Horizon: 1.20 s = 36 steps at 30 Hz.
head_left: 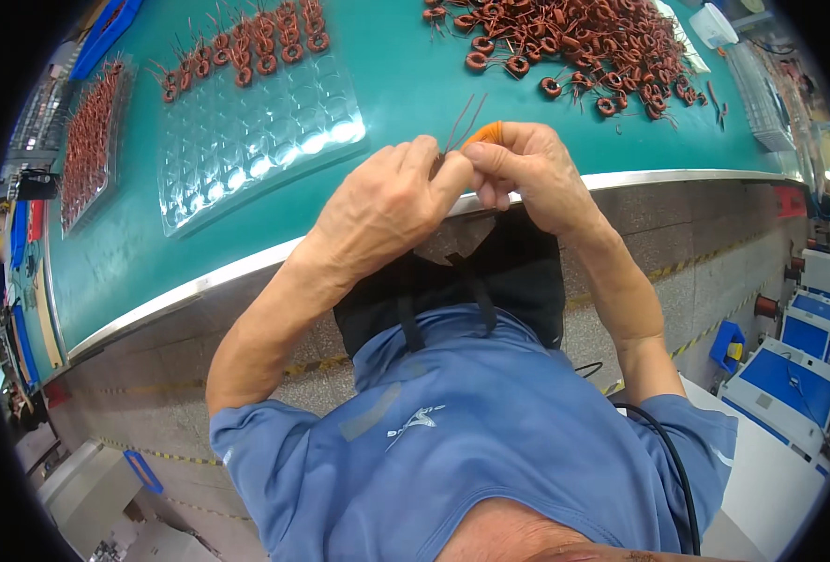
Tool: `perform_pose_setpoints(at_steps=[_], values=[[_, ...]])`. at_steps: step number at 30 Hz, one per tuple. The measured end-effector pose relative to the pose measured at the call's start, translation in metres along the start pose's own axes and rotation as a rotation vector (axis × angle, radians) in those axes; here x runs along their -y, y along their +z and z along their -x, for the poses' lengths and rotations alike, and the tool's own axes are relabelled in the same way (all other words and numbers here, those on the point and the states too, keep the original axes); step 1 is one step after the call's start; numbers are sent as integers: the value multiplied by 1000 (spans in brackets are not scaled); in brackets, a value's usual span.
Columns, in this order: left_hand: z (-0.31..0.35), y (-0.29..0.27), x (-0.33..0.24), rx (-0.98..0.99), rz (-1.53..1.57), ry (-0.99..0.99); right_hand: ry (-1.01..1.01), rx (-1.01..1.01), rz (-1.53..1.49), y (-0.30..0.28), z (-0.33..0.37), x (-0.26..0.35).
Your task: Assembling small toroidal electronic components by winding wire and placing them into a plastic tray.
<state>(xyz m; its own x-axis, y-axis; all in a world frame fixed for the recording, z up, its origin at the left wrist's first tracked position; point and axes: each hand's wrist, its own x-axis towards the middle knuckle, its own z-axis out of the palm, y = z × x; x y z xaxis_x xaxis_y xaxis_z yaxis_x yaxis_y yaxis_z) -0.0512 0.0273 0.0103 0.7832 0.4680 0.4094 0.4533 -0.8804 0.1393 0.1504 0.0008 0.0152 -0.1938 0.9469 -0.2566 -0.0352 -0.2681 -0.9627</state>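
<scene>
My two hands meet just over the front edge of the table. The fingers of my left hand (392, 192) are closed on a wire-wound ring coil, whose two copper leads (464, 122) stick up between the hands; its body is hidden by the fingers. Thumb and fingers of my right hand (532, 169) pinch at the same coil from the other side. An orange finger cot (488, 133) covers a fingertip of the right hand. Beyond my left hand lies a clear plastic tray (237, 140) with round pockets, its far rows filled with coils (266, 64).
A big loose heap of ring coils (602, 51) spreads over the green table (396, 75) at the far right. Another tray packed with coils (95, 140) stands at the left. A white tub (713, 25) and stacked clear trays (760, 98) are at the right end.
</scene>
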Motion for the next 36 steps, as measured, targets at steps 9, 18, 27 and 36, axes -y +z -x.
perform_pose_setpoints(at_steps=[9,18,27,36], values=[[14,10,4,-100,139,-179,85,5,-41,14,-17,7],[25,20,-16,-583,1379,-628,24,30,-99,37,-11,26],[36,23,-11,-614,1407,-547,-66,74,-45,45,-22,17],[52,20,3,-566,1294,-543,-382,67,387,71,-29,36]])
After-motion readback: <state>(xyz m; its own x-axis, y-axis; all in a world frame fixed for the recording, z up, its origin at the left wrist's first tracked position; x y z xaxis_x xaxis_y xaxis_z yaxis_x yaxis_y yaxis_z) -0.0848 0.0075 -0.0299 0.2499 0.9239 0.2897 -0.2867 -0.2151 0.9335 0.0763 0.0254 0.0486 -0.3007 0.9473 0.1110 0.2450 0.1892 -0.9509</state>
